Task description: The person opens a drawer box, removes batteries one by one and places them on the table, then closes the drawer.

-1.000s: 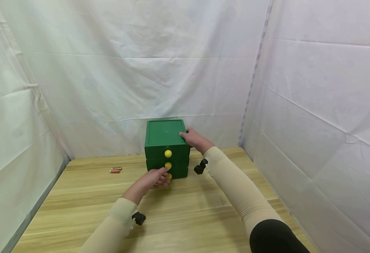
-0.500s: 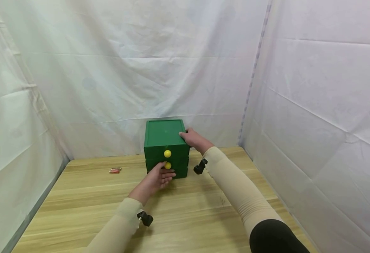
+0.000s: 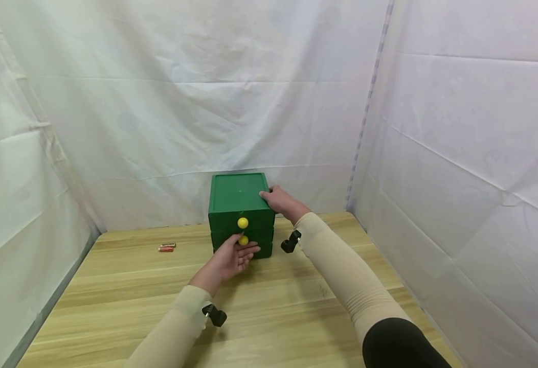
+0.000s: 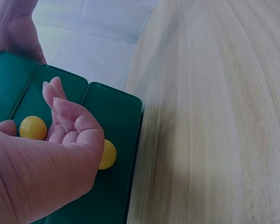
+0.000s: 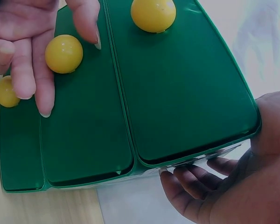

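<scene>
A green drawer cabinet (image 3: 239,191) stands at the back of the table, its three drawer fronts lined up flush in the wrist views. Each drawer has a round yellow knob. My left hand (image 3: 229,258) is at the middle knob (image 5: 64,54), with thumb and index finger on either side of it. A gap shows between the thumb and that knob in the right wrist view. Behind the left hand sits the bottom knob (image 4: 108,155). My right hand (image 3: 285,202) grips the cabinet's right side, thumb on the top edge and fingers against the side wall.
Two small batteries, one red (image 3: 165,249) and one dark (image 3: 168,245), lie on the wooden table (image 3: 112,301) left of the cabinet. White sheeting (image 3: 195,102) hangs behind the table and along both sides. A small black camera is strapped at each wrist.
My left hand has shifted up and slightly right from the lower knobs to the middle one, and its fingers have spread. The right hand keeps its hold on the cabinet. The drawers look unmoved.
</scene>
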The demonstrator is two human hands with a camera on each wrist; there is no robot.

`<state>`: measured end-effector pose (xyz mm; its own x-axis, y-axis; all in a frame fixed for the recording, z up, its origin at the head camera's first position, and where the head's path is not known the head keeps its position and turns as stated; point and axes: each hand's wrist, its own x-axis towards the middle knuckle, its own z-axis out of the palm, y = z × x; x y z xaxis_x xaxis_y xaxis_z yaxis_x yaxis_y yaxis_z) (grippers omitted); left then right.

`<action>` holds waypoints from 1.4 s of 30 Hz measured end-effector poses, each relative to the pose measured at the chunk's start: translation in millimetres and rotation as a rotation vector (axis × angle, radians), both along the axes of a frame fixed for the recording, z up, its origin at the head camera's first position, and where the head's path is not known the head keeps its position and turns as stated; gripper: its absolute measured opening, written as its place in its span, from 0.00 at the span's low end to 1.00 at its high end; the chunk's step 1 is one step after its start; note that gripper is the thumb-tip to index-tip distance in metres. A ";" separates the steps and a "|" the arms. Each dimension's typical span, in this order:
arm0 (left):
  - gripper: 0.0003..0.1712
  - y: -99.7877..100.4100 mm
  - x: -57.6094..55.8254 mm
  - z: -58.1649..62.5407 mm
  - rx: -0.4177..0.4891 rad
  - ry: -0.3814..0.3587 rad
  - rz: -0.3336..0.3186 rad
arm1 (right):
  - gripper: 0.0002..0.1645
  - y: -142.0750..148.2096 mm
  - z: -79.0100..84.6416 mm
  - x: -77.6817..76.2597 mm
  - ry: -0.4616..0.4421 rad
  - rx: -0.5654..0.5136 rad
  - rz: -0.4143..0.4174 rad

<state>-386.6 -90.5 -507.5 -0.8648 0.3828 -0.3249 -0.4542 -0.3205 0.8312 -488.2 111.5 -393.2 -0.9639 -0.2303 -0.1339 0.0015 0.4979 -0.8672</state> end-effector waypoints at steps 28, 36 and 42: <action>0.30 13.7 0.0 -2.2 -0.030 0.001 0.145 | 0.39 0.5 0.1 -0.4 -0.002 -0.007 0.002; 0.29 15.2 1.7 -1.3 -0.033 0.004 0.147 | 0.41 1.2 -0.4 0.8 -0.008 -0.011 0.004; 0.29 14.9 2.6 -2.6 -0.036 0.005 0.146 | 0.41 1.0 -0.7 1.6 -0.003 -0.004 0.001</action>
<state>-384.0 -75.6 -510.1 -0.9123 0.2406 -0.3314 -0.4003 -0.3526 0.8458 -486.7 112.5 -393.9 -0.9633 -0.2317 -0.1354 0.0034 0.4941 -0.8694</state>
